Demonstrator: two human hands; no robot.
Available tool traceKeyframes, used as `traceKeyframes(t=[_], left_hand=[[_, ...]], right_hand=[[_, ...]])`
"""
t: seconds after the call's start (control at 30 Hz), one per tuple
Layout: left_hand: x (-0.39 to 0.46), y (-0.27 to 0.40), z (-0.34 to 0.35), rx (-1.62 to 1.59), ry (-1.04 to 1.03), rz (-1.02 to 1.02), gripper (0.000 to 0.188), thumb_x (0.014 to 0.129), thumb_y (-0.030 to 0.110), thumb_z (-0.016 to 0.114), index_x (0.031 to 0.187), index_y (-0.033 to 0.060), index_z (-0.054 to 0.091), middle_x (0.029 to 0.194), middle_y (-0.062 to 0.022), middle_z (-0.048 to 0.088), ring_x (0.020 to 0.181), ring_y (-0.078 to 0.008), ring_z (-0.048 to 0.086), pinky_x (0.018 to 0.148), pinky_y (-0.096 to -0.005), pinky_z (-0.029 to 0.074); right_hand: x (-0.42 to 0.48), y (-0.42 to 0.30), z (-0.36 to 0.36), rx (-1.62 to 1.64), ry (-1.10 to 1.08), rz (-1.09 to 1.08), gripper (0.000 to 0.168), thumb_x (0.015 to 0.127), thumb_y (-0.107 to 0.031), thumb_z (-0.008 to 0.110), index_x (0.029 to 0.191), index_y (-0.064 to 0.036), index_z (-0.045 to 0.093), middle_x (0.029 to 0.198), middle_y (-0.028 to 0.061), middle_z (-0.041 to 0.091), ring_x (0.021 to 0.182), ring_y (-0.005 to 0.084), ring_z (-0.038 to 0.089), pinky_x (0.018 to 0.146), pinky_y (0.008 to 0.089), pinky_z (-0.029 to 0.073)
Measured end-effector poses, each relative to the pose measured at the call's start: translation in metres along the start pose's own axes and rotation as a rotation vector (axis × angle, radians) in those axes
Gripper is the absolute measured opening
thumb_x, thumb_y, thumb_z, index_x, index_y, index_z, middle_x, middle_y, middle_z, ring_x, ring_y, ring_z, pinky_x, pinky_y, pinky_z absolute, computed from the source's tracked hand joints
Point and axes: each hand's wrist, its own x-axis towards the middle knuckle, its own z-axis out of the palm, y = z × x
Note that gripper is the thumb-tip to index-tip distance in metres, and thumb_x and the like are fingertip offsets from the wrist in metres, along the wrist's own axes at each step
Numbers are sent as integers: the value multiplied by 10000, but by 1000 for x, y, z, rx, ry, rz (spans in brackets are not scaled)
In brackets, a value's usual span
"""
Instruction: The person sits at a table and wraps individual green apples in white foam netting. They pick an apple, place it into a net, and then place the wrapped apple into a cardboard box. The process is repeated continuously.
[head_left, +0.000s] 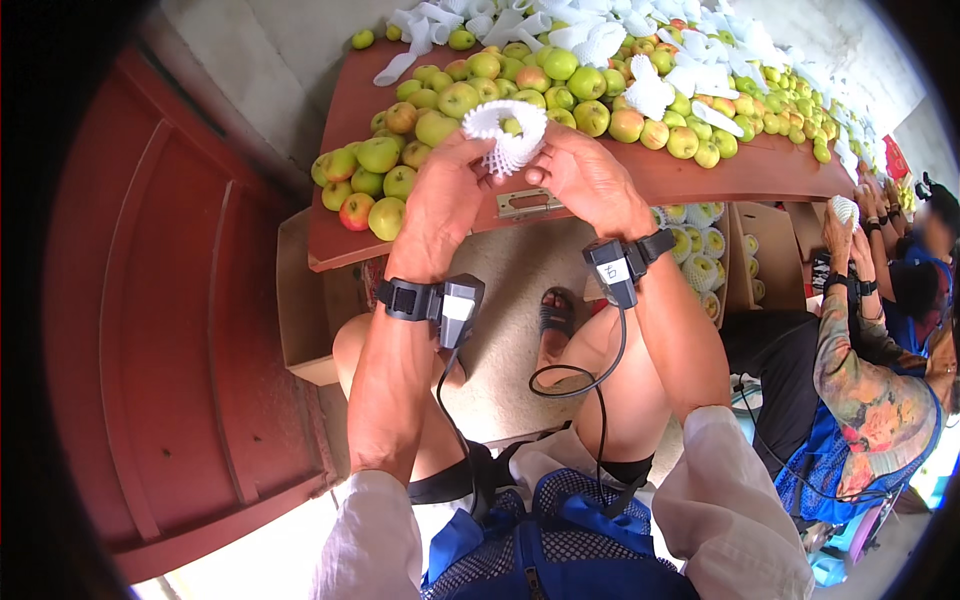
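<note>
A white foam net sleeve is held between my two hands over the near edge of a red-brown table, its round mouth stretched wide. Fingers of my left hand grip its left side, and those of my right hand grip its right side. Something yellow-green shows through the opening; whether it is inside the sleeve I cannot tell. Green and reddish apples are heaped just beyond and to the left of my hands. More white foam sleeves lie loose over the pile.
Below the table stand an empty-looking cardboard box at left and a box of foam-wrapped apples at right. A metal latch is on the table's edge. A red door is at left. Co-workers sit at right.
</note>
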Motion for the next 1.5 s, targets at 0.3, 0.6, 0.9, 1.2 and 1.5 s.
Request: traceKeyframes(t=[0.3, 0.6, 0.9, 1.2, 1.5], left_hand=[[5, -1, 13, -4, -10, -37, 225, 1025, 187, 570, 1206, 62, 619, 1116, -31, 656, 974, -140, 597, 802, -302, 471], [32, -17, 38, 23, -100, -54, 203, 1030, 205, 593, 1178, 69, 620, 1083, -16, 662, 942, -123, 596, 742, -274, 467], [68, -48, 48, -122, -223, -92, 207, 1038, 185, 580, 1164, 25, 618, 1051, -40, 671, 865, -119, 585, 628, -271, 440], [98, -86, 28, 149, 32, -237, 180, 1020, 212, 613, 1100, 55, 652, 936, -17, 658, 744, -110, 545, 549, -264, 392], [111, -119, 20, 445, 320, -177, 169, 984, 250, 661, 984, 87, 616, 746, 9, 591, 510, -100, 445, 449, -315, 334]], right_hand=[[3, -13, -16, 49, -84, -101, 255, 1001, -190, 611, 1219, -61, 643, 1110, -4, 691, 873, 99, 581, 673, 270, 407], [-11, -43, -32, 45, -101, -84, 346, 1002, -197, 613, 1313, -47, 594, 1147, -15, 671, 909, 96, 557, 685, 266, 397], [-15, -58, -73, -48, 33, -110, 245, 981, -116, 623, 1222, -74, 620, 1092, -13, 676, 844, 74, 557, 612, 240, 365], [2, -33, -129, -340, 415, 44, 78, 899, -55, 633, 972, -28, 643, 861, 24, 597, 657, 74, 487, 491, 221, 316], [10, -14, -148, -633, 532, 152, 114, 894, -59, 635, 1000, -34, 601, 880, 10, 582, 656, 70, 495, 436, 209, 335]])
